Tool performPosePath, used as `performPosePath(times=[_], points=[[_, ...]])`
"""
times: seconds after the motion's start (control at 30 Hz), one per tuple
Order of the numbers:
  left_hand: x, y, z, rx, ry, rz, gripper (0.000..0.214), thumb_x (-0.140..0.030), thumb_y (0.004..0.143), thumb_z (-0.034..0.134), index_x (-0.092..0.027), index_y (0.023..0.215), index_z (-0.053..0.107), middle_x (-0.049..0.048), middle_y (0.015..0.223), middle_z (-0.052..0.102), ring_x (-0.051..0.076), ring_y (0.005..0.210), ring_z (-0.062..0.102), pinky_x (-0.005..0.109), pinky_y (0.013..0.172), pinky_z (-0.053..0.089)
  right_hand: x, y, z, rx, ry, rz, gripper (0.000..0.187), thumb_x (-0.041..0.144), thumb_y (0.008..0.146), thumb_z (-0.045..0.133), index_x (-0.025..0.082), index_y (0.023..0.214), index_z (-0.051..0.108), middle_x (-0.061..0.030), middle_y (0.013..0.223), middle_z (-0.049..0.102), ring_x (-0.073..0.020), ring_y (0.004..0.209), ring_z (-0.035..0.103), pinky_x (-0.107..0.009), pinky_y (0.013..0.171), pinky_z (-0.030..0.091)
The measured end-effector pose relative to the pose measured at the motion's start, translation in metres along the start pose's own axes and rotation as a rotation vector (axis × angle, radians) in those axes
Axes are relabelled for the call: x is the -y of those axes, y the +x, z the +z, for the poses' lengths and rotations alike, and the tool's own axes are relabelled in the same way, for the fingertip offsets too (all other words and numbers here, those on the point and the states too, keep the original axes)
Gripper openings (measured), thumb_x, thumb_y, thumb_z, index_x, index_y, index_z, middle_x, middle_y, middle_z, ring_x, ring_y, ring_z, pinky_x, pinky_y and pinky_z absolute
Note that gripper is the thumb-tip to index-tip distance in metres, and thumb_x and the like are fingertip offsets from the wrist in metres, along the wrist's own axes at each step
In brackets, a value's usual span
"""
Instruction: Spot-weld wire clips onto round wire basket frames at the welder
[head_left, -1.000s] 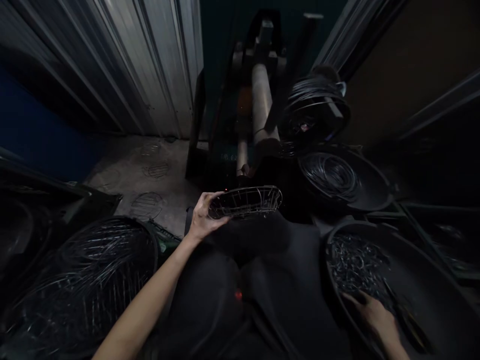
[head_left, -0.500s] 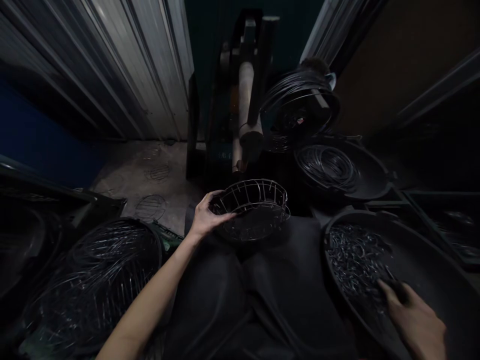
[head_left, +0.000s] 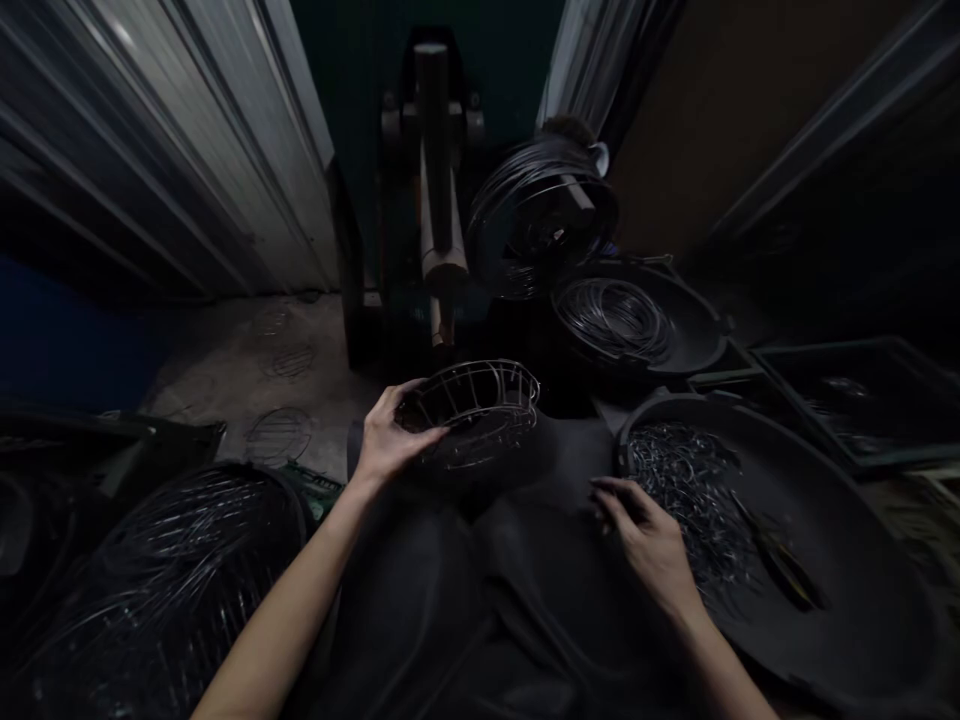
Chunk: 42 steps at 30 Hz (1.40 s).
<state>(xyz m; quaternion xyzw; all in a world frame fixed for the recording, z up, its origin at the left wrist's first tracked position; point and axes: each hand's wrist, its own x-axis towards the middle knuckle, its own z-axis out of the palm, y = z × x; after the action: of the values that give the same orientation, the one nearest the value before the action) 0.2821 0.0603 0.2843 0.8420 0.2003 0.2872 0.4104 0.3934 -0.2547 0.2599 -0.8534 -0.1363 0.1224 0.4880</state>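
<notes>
My left hand [head_left: 386,440] grips the near rim of a round wire basket [head_left: 472,410], held just above my lap. The basket is tilted so its open side faces me. My right hand [head_left: 645,535] hovers over my right knee, at the left rim of a dark pan [head_left: 825,590] holding several small bent wire pieces [head_left: 686,480]. Its fingers are curled together; something small and dark may be pinched in them, but I cannot make it out.
A dark tub of long wire rods [head_left: 165,590] sits at lower left. Ahead stands a machine with a roller [head_left: 439,220], a wire spool [head_left: 540,215] and a pan of coiled wire [head_left: 622,320]. Pliers [head_left: 780,555] lie in the right pan. Round wire grids [head_left: 279,435] lie on the floor.
My right hand has come out of the pan of wire pieces and moved left toward my lap. The left hand has tipped the basket's open side toward me and held its place.
</notes>
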Motion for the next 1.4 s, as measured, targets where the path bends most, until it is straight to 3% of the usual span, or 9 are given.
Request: performPosePath(times=[0.17,0.3,0.43,0.63,0.87,1.03,1.2,1.3,1.4], points=[[-0.022,0.004,0.008,0.097,0.251,0.180,0.061,-0.027,0.066,0.074,-0.023,0.122,0.053,0.0053,0.110,0.057,0.021,0.101,0.057,0.035,0.089,0.049,0.101,0.022,0.030,0.213,0.310,-0.009,0.038,0.044,0.070,0.069,0.019,0.098,0.062,0.0021,0.068,0.060,-0.0072,0.044,0.048,-0.020,0.038,0.042],[-0.026,0.004,0.009,0.121,0.347,0.270,0.058,-0.024,0.069,0.071,-0.021,0.123,0.050,0.0060,0.110,0.057,0.022,0.101,0.055,0.036,0.089,0.048,0.132,0.044,0.066,0.388,0.289,-0.049,0.034,0.046,0.072,0.066,0.015,0.088,0.068,0.0016,0.059,0.059,-0.0076,0.042,0.047,-0.020,0.039,0.039],[-0.025,0.005,0.005,0.121,0.331,0.284,0.056,-0.027,0.071,0.071,-0.020,0.122,0.047,0.0067,0.110,0.057,0.022,0.103,0.055,0.035,0.090,0.048,0.135,0.055,0.083,0.347,0.210,-0.245,0.029,0.041,0.074,0.065,0.017,0.088,0.072,-0.0051,0.084,0.070,-0.0145,0.070,0.062,-0.025,0.062,0.050],[-0.023,0.003,0.005,0.170,0.295,0.210,0.053,-0.032,0.070,0.072,-0.017,0.116,0.050,0.0072,0.108,0.059,0.021,0.098,0.057,0.034,0.086,0.049,0.139,0.043,0.078,0.426,0.290,-0.100,0.033,0.044,0.072,0.067,0.015,0.088,0.070,0.0013,0.057,0.058,-0.0064,0.041,0.043,-0.020,0.040,0.036],[-0.009,-0.014,0.037,0.355,0.273,0.166,0.055,-0.034,0.069,0.072,-0.017,0.117,0.051,0.0062,0.111,0.060,0.022,0.103,0.057,0.037,0.097,0.043,0.085,0.020,0.093,0.095,-0.070,-0.415,0.020,0.030,0.085,0.054,0.019,0.097,0.068,-0.0044,0.095,0.070,-0.0171,0.084,0.065,-0.031,0.081,0.051],[-0.004,-0.024,0.042,0.383,0.291,0.150,0.058,-0.038,0.071,0.070,-0.019,0.121,0.048,0.0062,0.116,0.059,0.022,0.109,0.055,0.048,0.113,0.022,0.062,0.018,0.101,0.055,-0.255,-0.600,0.021,0.024,0.088,0.050,0.020,0.100,0.067,-0.0047,0.095,0.071,-0.0166,0.083,0.067,-0.028,0.078,0.052],[-0.003,-0.037,0.028,0.431,0.288,0.084,0.084,-0.042,0.071,0.069,-0.019,0.139,0.027,0.0148,0.137,0.040,0.030,0.129,0.036,0.063,0.108,0.017,0.062,0.022,0.103,0.043,-0.258,-0.616,0.021,0.023,0.088,0.050,0.020,0.100,0.067,-0.0050,0.093,0.071,-0.0165,0.081,0.067,-0.027,0.075,0.053],[-0.002,-0.039,0.022,0.421,0.310,0.035,0.079,-0.027,0.072,0.064,-0.019,0.140,0.025,0.0135,0.135,0.041,0.028,0.128,0.036,0.059,0.109,0.020,0.065,0.021,0.098,0.066,-0.197,-0.574,0.020,0.023,0.087,0.051,0.021,0.098,0.068,-0.0044,0.093,0.071,-0.0165,0.083,0.066,-0.028,0.078,0.052],[-0.003,-0.036,0.022,0.428,0.344,0.065,0.072,-0.022,0.073,0.062,-0.019,0.138,0.030,0.0111,0.127,0.047,0.026,0.120,0.044,0.052,0.108,0.026,0.073,0.020,0.090,0.117,-0.073,-0.385,0.018,0.028,0.085,0.055,0.021,0.096,0.068,-0.0034,0.090,0.070,-0.0164,0.080,0.065,-0.029,0.076,0.052]])
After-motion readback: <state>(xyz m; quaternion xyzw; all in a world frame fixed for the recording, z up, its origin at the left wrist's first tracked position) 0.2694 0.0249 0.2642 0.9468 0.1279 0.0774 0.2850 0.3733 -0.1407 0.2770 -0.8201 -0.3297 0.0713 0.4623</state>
